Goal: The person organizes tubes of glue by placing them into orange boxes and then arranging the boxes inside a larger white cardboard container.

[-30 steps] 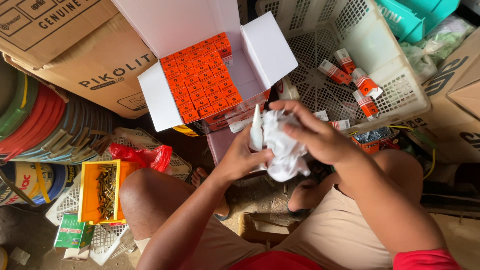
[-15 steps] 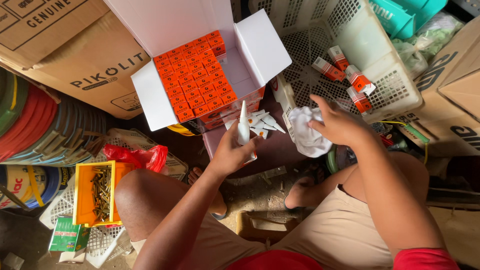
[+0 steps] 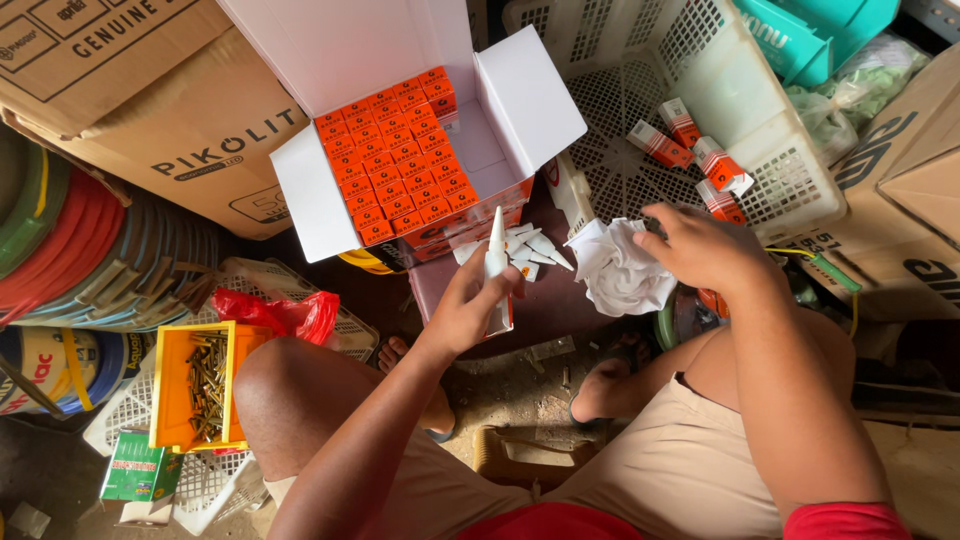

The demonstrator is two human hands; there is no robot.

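Observation:
My left hand [image 3: 468,308] grips a white tube with a pointed nozzle [image 3: 496,245], held upright below an open white carton [image 3: 520,95]. The carton is packed with rows of small orange boxes [image 3: 395,155]. My right hand [image 3: 705,245] holds a crumpled white cloth [image 3: 622,268] out to the right, apart from the tube. A few more white tubes [image 3: 535,248] lie between the carton and the cloth.
A white plastic basket [image 3: 790,170] at the upper right holds several red-and-white boxes [image 3: 690,145]. A yellow tray of brass screws [image 3: 200,385] and a red bag [image 3: 285,312] lie left of my knee. Cardboard cartons [image 3: 170,110] and coiled hoses [image 3: 90,250] fill the left side.
My hands were together, the cloth wrapped around the tube. They have moved apart: the right hand took the cloth rightward, the left keeps the tube upright.

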